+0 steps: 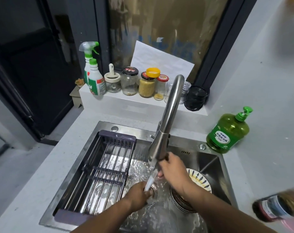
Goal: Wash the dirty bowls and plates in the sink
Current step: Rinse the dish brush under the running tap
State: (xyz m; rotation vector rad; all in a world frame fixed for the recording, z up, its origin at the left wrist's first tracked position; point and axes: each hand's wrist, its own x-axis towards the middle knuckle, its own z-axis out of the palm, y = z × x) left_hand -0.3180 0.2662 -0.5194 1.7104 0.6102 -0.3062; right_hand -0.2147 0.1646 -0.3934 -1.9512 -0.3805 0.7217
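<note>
The scene is lit evenly and fairly brightly from above, and the white table [33, 174] is rendered pale and flat. Soft highlights are seen on the steel faucet [169, 115] above the right hand [172, 170], and glare is scattered across the wet sink [210, 158] floor around both hands. The running water beside the left hand [139, 192] is smeared by motion. A bottle [275, 207] far right of the hands is strongly blurred. Straight edges are bowed by wide-angle distortion. The door well left of the hands is left dark.
</note>
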